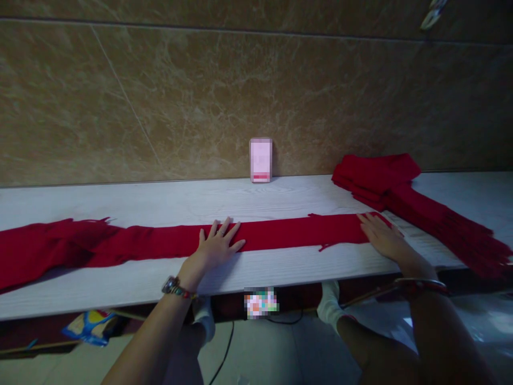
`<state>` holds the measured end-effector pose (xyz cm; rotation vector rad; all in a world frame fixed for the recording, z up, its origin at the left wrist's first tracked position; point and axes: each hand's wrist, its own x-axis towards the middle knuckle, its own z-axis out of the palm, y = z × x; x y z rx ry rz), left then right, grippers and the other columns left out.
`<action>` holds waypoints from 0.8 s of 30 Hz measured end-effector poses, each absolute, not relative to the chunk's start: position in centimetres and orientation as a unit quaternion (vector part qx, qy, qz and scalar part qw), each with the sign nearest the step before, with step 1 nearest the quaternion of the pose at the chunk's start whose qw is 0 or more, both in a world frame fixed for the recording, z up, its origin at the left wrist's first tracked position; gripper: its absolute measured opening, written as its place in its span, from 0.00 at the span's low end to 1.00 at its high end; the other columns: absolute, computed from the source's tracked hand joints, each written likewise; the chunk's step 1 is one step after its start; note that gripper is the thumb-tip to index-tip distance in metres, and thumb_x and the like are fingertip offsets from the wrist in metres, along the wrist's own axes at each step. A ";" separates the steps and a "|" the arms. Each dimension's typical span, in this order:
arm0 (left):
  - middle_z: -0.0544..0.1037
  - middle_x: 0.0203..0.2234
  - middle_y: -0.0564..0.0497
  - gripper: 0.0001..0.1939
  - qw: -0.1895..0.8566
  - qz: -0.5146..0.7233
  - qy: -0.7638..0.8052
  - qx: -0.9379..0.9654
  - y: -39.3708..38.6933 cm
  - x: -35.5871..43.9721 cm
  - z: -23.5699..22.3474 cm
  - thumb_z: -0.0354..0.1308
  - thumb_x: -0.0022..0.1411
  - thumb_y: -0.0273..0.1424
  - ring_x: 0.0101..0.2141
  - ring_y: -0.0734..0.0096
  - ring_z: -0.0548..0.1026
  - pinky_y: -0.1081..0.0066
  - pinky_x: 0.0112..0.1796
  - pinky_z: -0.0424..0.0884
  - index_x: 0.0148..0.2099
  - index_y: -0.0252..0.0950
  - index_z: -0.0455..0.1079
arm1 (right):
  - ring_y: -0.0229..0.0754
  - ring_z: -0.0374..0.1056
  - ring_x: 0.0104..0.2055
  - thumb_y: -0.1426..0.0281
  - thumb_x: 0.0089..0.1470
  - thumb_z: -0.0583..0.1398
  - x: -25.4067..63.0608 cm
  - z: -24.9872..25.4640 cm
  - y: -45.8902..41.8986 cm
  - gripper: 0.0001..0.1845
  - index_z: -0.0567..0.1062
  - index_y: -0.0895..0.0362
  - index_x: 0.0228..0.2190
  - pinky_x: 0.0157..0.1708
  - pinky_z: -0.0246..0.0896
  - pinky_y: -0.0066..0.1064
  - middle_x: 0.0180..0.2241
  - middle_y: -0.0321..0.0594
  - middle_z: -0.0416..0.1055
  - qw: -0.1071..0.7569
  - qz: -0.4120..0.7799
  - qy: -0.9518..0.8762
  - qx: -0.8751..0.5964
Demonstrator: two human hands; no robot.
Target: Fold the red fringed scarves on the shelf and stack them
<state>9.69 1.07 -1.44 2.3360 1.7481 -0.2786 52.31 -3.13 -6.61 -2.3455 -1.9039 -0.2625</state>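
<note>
A long red scarf lies stretched across the white wood-grain bench top. Its right part is a flat narrow strip; toward the left it turns wider and more rumpled, running out of view. My left hand rests on the strip near the middle, fingers spread. My right hand lies flat on the strip's right end, fingers stretched out and covering part of that end. Short loose threads stick out from the strip's edges. Neither hand grips the cloth.
More red fringed scarves lie piled at the right, partly folded, fringe over the front edge. A phone leans against the brown marbled wall. Below the bench are a blue packet, a black cable and my feet.
</note>
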 end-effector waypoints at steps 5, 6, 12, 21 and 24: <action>0.39 0.67 0.45 0.31 0.093 -0.066 0.602 0.790 1.3 11.1 -1.7 0.37 0.66 0.46 0.63 0.38 0.40 0.36 0.55 0.49 0.68 0.44 0.43 | 0.60 0.57 0.60 0.68 0.60 0.42 52.3 -5.9 -3.7 0.27 0.68 0.64 0.54 0.50 0.58 0.60 0.56 0.60 0.64 0.089 -0.156 -0.639 -0.748; 0.39 0.67 0.45 0.30 0.093 -0.057 0.593 0.798 1.4 11.6 -1.7 0.37 0.67 0.46 0.64 0.39 0.40 0.37 0.55 0.48 0.68 0.44 0.43 | 0.59 0.56 0.60 0.69 0.60 0.43 51.1 -5.7 -3.7 0.26 0.68 0.64 0.54 0.52 0.57 0.59 0.56 0.60 0.64 0.098 -0.159 -0.663 -0.725; 0.39 0.67 0.48 0.28 0.097 -0.055 0.523 0.845 1.3 14.1 -2.2 0.38 0.68 0.42 0.64 0.44 0.38 0.40 0.57 0.44 0.68 0.44 0.44 | 0.49 0.53 0.63 0.67 0.61 0.46 43.7 -5.0 -3.7 0.24 0.64 0.57 0.57 0.58 0.52 0.51 0.60 0.48 0.60 0.114 -0.067 -0.782 -0.610; 0.58 0.63 0.42 0.25 0.088 -0.033 0.495 0.864 3.1 12.4 -1.2 0.44 0.66 0.36 0.61 0.47 0.54 0.41 0.56 0.50 0.64 0.41 0.56 | 0.46 0.61 0.58 0.71 0.58 0.52 38.0 -4.1 -4.4 0.18 0.73 0.57 0.49 0.58 0.55 0.47 0.53 0.46 0.69 0.185 -0.094 -0.832 -0.515; 0.67 0.56 0.39 0.24 0.085 -0.017 0.449 0.889 5.1 11.9 -0.5 0.47 0.64 0.33 0.55 0.54 0.65 0.54 0.54 0.59 0.61 0.35 0.61 | 0.44 0.65 0.54 0.73 0.57 0.56 33.8 -3.1 -4.5 0.16 0.74 0.58 0.46 0.55 0.59 0.41 0.50 0.45 0.72 0.171 -0.094 -0.858 -0.475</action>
